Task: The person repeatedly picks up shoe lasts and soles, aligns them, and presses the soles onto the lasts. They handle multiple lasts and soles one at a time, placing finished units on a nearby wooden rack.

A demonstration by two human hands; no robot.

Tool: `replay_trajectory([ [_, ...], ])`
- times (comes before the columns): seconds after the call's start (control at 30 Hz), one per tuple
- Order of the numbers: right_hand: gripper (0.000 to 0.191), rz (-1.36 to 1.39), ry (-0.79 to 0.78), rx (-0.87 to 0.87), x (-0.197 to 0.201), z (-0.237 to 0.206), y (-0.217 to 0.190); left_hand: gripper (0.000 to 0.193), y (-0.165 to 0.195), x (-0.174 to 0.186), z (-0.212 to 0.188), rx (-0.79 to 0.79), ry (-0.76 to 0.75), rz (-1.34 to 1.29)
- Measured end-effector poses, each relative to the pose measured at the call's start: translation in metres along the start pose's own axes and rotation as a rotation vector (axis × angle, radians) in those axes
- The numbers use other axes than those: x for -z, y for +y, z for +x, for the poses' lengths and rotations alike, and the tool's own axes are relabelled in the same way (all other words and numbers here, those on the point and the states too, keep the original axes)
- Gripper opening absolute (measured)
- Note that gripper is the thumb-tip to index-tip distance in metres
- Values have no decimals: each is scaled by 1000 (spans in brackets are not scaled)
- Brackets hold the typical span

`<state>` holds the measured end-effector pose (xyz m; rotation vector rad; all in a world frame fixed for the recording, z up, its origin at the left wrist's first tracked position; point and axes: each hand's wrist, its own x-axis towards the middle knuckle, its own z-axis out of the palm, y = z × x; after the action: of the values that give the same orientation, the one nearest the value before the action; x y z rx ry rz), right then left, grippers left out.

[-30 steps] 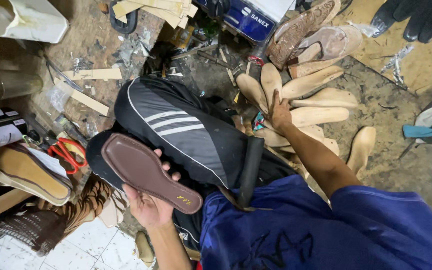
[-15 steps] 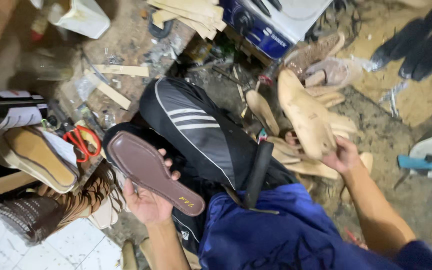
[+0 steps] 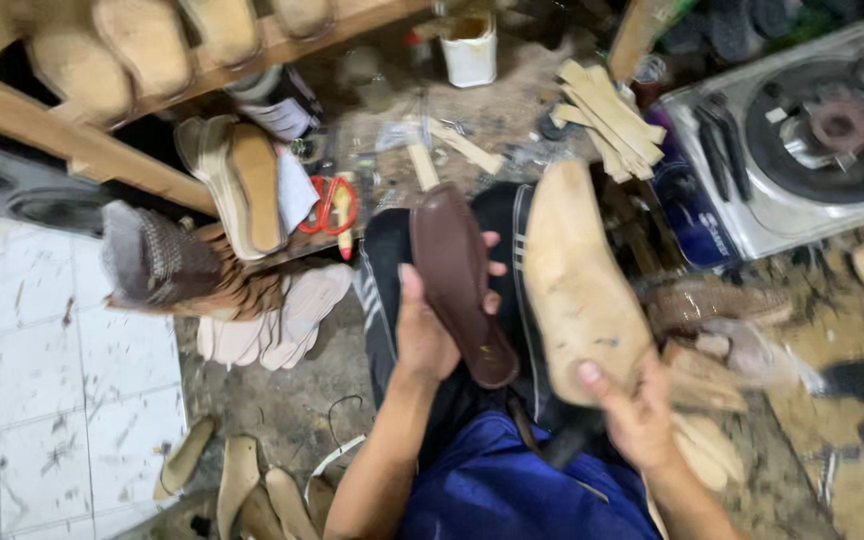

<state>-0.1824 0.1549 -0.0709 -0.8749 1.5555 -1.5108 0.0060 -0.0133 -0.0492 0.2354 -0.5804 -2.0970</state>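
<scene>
Cluttered workshop floor (image 3: 292,400) lay around the seated shoemaker.
Right hand (image 3: 637,420) gripped a pale wooden last (image 3: 577,280) by its heel; left hand (image 3: 430,335) clasped the brown sole (image 3: 462,280) alongside it. Matching them wanted toes aligned first.

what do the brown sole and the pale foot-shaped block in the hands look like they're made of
Brown sole, held in the left hand: looks like leather or a leather-like sheet, dark brown, smooth and matte, thin and flat with a paler edge. Pale foot-shaped block, held in the right hand: probably bare wood, light tan, unpainted, solid and rounded; motion blur hides any grain.
</scene>
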Motion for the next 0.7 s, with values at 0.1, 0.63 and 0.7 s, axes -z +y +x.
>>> replay_trajectory([
  [0.1,75,-110,-131,139,-43,2,-10,68,3,-3,-5,-84,148,126],
  [0.63,81,-303,-224,490,-101,-11,-11,94,33,-22,-25,-108,-8,103],
  [0.7,82,-311,-208,518,-102,-12,-8,95,34,-22,-25,-114,-17,97],
])
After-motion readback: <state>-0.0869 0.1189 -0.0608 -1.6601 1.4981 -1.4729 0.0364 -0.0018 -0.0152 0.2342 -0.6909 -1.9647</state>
